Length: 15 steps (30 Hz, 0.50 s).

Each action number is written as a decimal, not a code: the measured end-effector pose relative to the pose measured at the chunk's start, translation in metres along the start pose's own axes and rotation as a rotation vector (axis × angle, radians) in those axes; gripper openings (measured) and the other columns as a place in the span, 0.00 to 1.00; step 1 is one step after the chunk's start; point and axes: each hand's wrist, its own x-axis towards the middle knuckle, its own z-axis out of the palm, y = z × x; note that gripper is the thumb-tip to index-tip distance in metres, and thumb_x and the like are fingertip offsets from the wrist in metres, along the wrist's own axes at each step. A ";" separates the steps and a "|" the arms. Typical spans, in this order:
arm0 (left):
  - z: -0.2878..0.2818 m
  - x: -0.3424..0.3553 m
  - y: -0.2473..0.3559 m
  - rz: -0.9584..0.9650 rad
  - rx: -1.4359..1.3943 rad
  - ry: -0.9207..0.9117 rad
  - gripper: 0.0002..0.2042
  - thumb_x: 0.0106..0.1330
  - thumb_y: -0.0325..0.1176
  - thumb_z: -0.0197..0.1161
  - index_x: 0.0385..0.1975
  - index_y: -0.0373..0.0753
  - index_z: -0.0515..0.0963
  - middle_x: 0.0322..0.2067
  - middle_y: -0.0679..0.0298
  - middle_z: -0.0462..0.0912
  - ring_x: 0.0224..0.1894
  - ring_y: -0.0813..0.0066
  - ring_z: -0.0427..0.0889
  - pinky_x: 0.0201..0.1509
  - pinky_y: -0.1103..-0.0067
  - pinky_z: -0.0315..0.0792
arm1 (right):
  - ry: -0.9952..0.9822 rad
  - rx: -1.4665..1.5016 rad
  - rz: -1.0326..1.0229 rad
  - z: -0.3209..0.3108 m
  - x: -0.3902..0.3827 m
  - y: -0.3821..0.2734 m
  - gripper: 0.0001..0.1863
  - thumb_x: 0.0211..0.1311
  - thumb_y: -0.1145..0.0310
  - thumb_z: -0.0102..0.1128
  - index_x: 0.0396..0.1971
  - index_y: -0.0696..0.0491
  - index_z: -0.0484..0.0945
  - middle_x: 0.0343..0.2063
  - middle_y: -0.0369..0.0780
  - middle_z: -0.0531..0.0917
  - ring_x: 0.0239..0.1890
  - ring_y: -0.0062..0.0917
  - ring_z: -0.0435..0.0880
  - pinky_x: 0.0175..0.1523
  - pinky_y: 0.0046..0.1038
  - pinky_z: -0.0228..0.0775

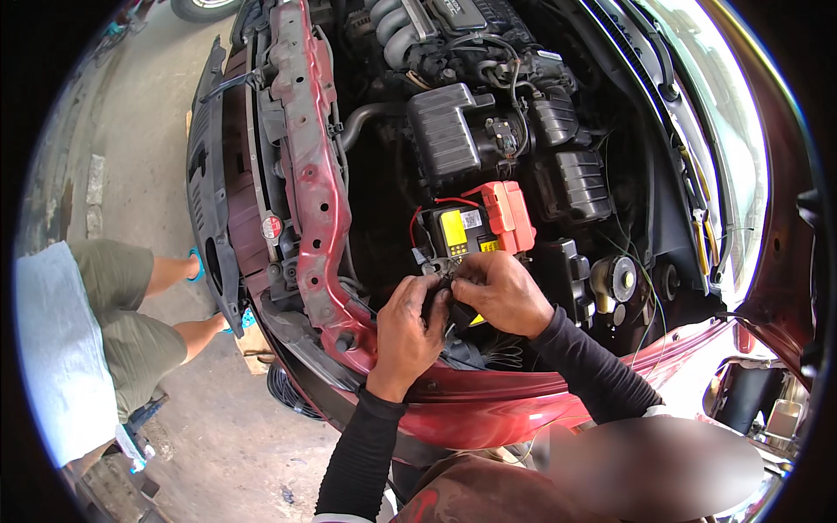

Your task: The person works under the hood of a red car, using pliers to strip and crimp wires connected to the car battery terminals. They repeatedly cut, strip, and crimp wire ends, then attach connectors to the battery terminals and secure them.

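Note:
Both hands meet over the near end of a car battery (478,228) in an engine bay. My left hand (408,327) has its fingers and thumb closed around something small and dark, mostly hidden by the fingers. Beside it, my right hand (504,292) pinches at the same spot, thumb and forefinger together; what lies between them is too small to name. A grey metal clamp (433,268) shows just beyond the fingertips. The battery has yellow labels on top, and a red plastic cover (508,216) sits over its far right part. A thin red wire (413,228) runs along its left.
A black air filter box (443,131) and the engine (453,39) lie beyond the battery. The red front crossmember (311,166) runs along the left, the red fender (488,427) nearest me. Thin loose wires (645,279) hang at right. Another person in shorts (131,322) stands at left.

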 end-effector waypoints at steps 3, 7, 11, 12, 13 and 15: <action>-0.003 0.001 0.000 -0.032 -0.074 -0.071 0.08 0.72 0.25 0.64 0.46 0.31 0.79 0.37 0.47 0.82 0.39 0.42 0.84 0.43 0.61 0.77 | -0.012 -0.075 0.024 0.000 0.001 0.000 0.14 0.64 0.66 0.67 0.37 0.65 0.85 0.24 0.43 0.85 0.26 0.23 0.82 0.36 0.33 0.76; 0.001 0.006 -0.003 -0.052 -0.151 -0.081 0.10 0.74 0.29 0.66 0.49 0.31 0.81 0.37 0.48 0.84 0.38 0.45 0.85 0.42 0.64 0.77 | -0.059 -0.084 0.035 -0.006 0.010 -0.003 0.17 0.65 0.63 0.69 0.38 0.65 0.86 0.25 0.46 0.85 0.28 0.28 0.85 0.36 0.33 0.78; 0.003 0.006 -0.004 -0.147 -0.197 0.027 0.13 0.74 0.33 0.69 0.50 0.30 0.84 0.35 0.51 0.87 0.32 0.58 0.87 0.37 0.70 0.78 | -0.249 0.091 0.245 -0.022 0.031 -0.007 0.23 0.64 0.55 0.73 0.39 0.65 0.87 0.28 0.52 0.87 0.33 0.41 0.89 0.42 0.38 0.80; 0.002 0.006 -0.005 -0.156 -0.179 0.047 0.13 0.73 0.33 0.70 0.49 0.30 0.85 0.33 0.53 0.87 0.31 0.63 0.88 0.36 0.72 0.78 | -0.312 0.135 0.309 -0.024 0.035 -0.008 0.24 0.64 0.53 0.74 0.40 0.64 0.87 0.28 0.51 0.87 0.33 0.40 0.89 0.43 0.37 0.80; 0.001 0.004 -0.005 -0.181 -0.163 0.067 0.13 0.73 0.33 0.71 0.48 0.30 0.85 0.32 0.54 0.87 0.30 0.67 0.88 0.34 0.74 0.77 | -0.245 0.124 0.266 -0.024 0.038 -0.010 0.29 0.63 0.47 0.76 0.41 0.63 0.87 0.29 0.50 0.87 0.31 0.40 0.88 0.43 0.38 0.80; 0.000 0.002 -0.008 -0.242 -0.196 0.080 0.12 0.73 0.33 0.71 0.48 0.29 0.86 0.31 0.57 0.87 0.30 0.74 0.88 0.32 0.78 0.77 | -0.131 -0.084 0.043 -0.019 0.048 -0.016 0.28 0.67 0.48 0.75 0.39 0.63 0.84 0.28 0.43 0.84 0.28 0.25 0.84 0.35 0.30 0.77</action>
